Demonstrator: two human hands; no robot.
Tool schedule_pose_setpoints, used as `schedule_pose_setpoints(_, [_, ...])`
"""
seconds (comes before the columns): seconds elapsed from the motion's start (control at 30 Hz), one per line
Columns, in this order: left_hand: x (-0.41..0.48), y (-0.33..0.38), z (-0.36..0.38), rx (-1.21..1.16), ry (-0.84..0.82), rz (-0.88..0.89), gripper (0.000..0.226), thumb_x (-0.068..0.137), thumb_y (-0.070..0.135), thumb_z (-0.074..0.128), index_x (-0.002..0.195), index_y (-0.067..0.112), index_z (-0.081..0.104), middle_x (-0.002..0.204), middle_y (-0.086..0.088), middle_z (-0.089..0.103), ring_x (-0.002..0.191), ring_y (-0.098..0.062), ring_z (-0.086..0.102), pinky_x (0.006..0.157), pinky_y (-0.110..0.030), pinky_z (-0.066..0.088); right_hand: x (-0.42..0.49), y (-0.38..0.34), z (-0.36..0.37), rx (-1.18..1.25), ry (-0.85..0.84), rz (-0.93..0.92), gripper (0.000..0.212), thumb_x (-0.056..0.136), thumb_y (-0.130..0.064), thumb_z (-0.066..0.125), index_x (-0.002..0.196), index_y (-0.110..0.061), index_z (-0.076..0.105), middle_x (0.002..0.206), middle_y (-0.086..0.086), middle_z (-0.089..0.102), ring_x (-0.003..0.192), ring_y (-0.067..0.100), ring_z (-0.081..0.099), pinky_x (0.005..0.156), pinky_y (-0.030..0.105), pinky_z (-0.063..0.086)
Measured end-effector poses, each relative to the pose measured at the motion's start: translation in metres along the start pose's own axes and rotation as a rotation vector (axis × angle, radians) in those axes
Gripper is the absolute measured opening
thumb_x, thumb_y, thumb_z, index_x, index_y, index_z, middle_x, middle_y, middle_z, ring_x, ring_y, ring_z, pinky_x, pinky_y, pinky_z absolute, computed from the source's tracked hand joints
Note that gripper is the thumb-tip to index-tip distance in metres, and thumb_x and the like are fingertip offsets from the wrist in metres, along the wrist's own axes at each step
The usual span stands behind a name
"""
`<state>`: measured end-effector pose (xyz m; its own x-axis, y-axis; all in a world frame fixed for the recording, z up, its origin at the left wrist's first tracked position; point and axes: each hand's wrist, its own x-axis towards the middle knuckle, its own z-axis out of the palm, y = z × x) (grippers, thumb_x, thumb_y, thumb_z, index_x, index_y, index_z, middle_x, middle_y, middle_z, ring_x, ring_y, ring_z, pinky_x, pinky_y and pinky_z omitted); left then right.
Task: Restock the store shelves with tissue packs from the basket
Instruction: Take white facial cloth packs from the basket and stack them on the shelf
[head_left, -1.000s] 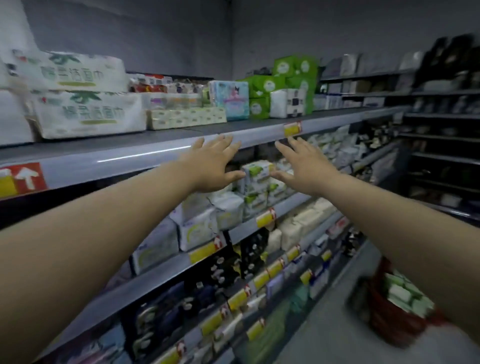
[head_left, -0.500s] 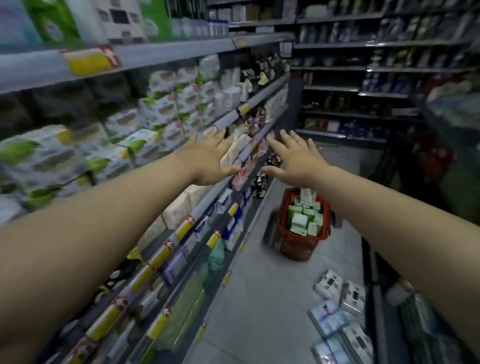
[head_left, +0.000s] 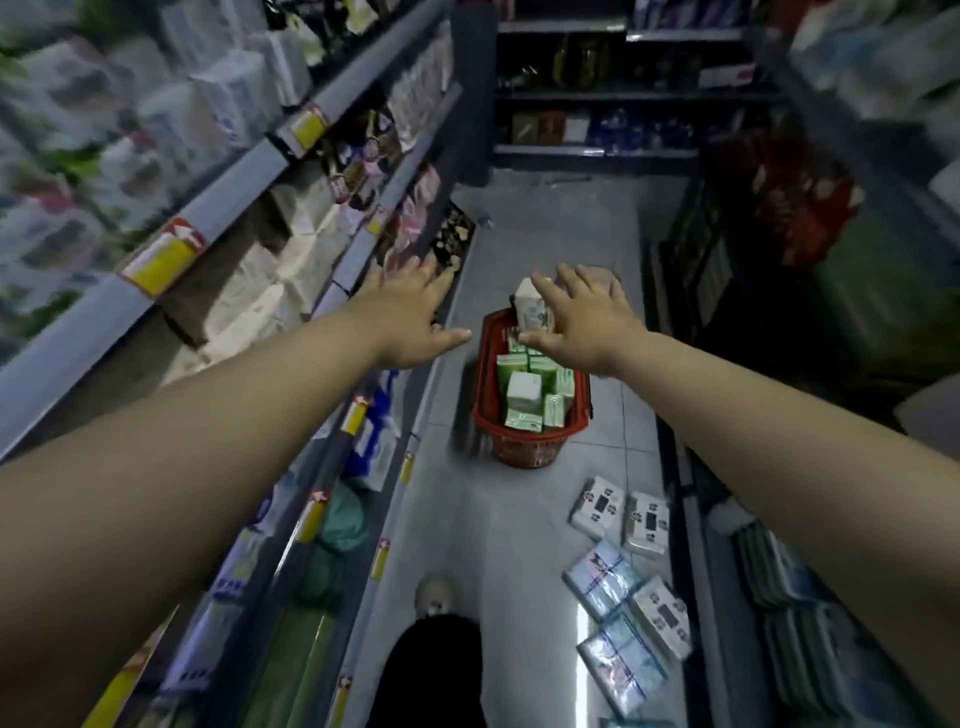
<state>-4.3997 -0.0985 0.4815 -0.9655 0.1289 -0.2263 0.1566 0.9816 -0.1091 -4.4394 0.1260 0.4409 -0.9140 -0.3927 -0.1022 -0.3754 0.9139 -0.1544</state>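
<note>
Seen from the head: the left hand (head_left: 410, 312) and right hand (head_left: 587, 317) reach out flat-fingered and empty above the red basket (head_left: 524, 452) on the floor. Its tissue packs (head_left: 523, 391) look light and squashy, probably best pinched across the narrow sides.

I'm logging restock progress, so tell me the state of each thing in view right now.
left hand, open, fingers spread, holding nothing.
right hand, open, holding nothing, above the basket.
basket, upright on the floor, partly filled.
tissue packs, inside the basket, one standing tall at its far end.
floor packs, lying loose near the right-hand shelving.
shelves, stocked.
</note>
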Motion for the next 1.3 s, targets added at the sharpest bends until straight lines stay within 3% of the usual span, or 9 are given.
schedule_pose_setpoints(0.47, [0.349, -0.045, 0.049, -0.016, -0.187, 0.241, 0.090, 0.093, 0.067, 0.035, 0.156, 0.017, -0.006, 0.164, -0.007, -0.012, 0.151, -0.020, -0.010, 0.120, -0.049, -0.003, 0.259, 0.096, 0.084, 0.161, -0.161, 0.261, 0.086, 0.091, -0.068, 0.039, 0.157, -0.029, 0.000, 0.165, 0.010, 0.001, 0.151, 0.028, -0.001, 0.118, 0.055, 0.003])
schedule_pose_setpoints(0.8, [0.537, -0.011, 0.161, -0.082, -0.249, 0.248, 0.093, 0.091, 0.061, 0.048, 0.157, 0.013, 0.004, 0.164, -0.012, -0.002, 0.151, -0.026, 0.000, 0.119, -0.051, 0.005, 0.412, 0.210, 0.200, 0.303, -0.310, 0.325, 0.086, 0.091, -0.065, 0.044, 0.157, -0.028, 0.003, 0.163, 0.011, 0.011, 0.149, 0.032, 0.010, 0.118, 0.059, 0.008])
schedule_pose_setpoints(0.97, [0.625, 0.001, 0.226, -0.024, -0.233, 0.250, 0.107, 0.083, 0.063, 0.059, 0.156, 0.008, 0.003, 0.162, -0.018, 0.004, 0.148, -0.032, 0.010, 0.114, -0.053, 0.019, 0.473, 0.256, 0.261, 0.349, -0.352, 0.328, 0.088, 0.092, -0.063, 0.045, 0.157, -0.023, 0.002, 0.163, 0.009, 0.012, 0.150, 0.031, 0.010, 0.119, 0.056, 0.009])
schedule_pose_setpoints(1.2, [0.748, 0.028, 0.294, 0.098, -0.174, 0.300, 0.136, 0.063, 0.068, 0.076, 0.155, 0.015, -0.009, 0.160, -0.024, -0.012, 0.149, -0.038, -0.006, 0.115, -0.061, 0.006, 0.521, 0.288, 0.356, 0.457, -0.392, 0.338, 0.089, 0.092, -0.057, 0.052, 0.157, -0.018, 0.004, 0.163, 0.006, 0.013, 0.149, 0.029, 0.014, 0.119, 0.054, 0.014])
schedule_pose_setpoints(1.3, [0.775, 0.038, 0.325, 0.184, -0.256, 0.361, 0.147, 0.054, 0.069, 0.079, 0.154, 0.017, -0.014, 0.159, -0.027, -0.013, 0.148, -0.041, -0.009, 0.115, -0.062, 0.005, 0.532, 0.294, 0.392, 0.526, -0.375, 0.320, 0.088, 0.091, -0.051, 0.056, 0.157, -0.023, 0.006, 0.162, 0.005, 0.018, 0.145, 0.033, 0.022, 0.116, 0.052, 0.021])
